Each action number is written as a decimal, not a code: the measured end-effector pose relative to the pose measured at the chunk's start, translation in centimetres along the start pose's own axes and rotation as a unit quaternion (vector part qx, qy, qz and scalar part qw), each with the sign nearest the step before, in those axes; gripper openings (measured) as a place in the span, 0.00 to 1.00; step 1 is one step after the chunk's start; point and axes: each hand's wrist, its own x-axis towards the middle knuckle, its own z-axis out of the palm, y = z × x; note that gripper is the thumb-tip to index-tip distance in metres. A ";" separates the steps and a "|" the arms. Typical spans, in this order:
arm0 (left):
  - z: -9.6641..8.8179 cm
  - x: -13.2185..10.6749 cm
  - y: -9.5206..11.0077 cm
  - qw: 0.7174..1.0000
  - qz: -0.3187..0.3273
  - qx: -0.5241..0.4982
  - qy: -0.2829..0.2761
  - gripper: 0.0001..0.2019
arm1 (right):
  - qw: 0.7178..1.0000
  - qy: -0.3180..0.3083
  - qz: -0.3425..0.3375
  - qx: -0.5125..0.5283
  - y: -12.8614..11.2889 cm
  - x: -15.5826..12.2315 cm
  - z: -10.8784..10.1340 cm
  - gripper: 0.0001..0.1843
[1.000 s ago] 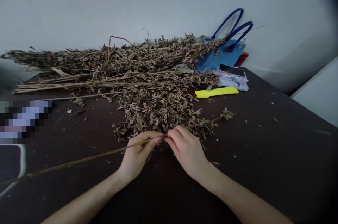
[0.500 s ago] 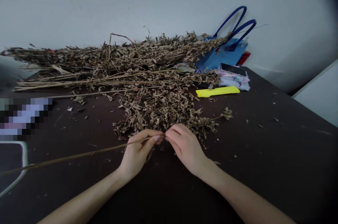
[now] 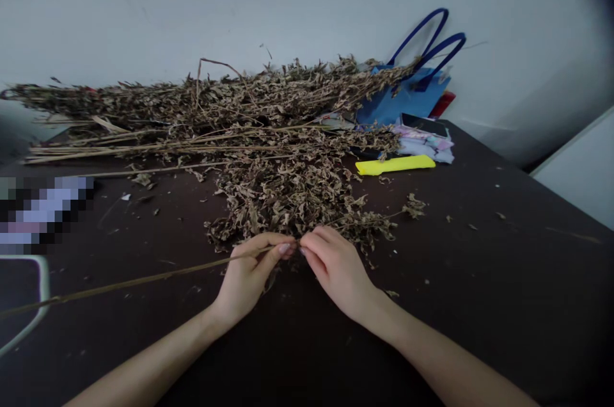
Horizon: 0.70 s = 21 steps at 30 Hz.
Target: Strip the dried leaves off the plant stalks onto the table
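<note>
My left hand (image 3: 247, 276) pinches a long dry stalk (image 3: 158, 276) between thumb and fingers. The stalk runs out past the left edge of the view. Close against those fingertips, my right hand (image 3: 338, 269) is closed in a pinch on the leafy end of the same stalk; its exact grip is partly hidden. Just beyond both hands lies a loose heap of dried, curled leaves (image 3: 288, 192). A leafy sprig (image 3: 412, 205) sticks out at the heap's right side.
Bundles of dried leafy stalks (image 3: 215, 100) lie along the wall. At the back right are a blue bag (image 3: 384, 103), a dark phone-like slab (image 3: 425, 124) on a crumpled packet (image 3: 426, 143), and a yellow strip (image 3: 396, 165). A white cable (image 3: 45, 285) curves at the left. Leaf bits dot the dark table (image 3: 480, 304).
Almost nothing differs. Both hands keep the same place and pinch, with only a slight shift of the fingers at the stalk's end.
</note>
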 end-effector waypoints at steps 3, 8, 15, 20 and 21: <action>-0.1 -0.1 0.1 1.000 0.001 -0.005 -0.002 0.07 | 1.000 -0.003 0.000 0.025 0.1 0.0 -0.1 0.12; -0.3 0.1 0.3 1.000 -0.004 -0.021 -0.004 0.07 | 0.999 -0.017 -0.013 0.047 0.2 0.2 -0.1 0.12; -0.6 0.6 0.7 0.999 -0.013 -0.036 -0.006 0.07 | 0.998 -0.009 -0.061 0.031 0.5 0.5 -0.7 0.10; -0.4 0.7 0.4 0.998 -0.025 -0.059 -0.014 0.08 | 0.998 -0.009 -0.055 0.020 0.5 0.4 -0.9 0.09; -0.4 0.7 0.3 0.998 -0.026 -0.059 -0.013 0.08 | 0.999 -0.008 -0.047 0.022 0.5 0.3 -0.8 0.09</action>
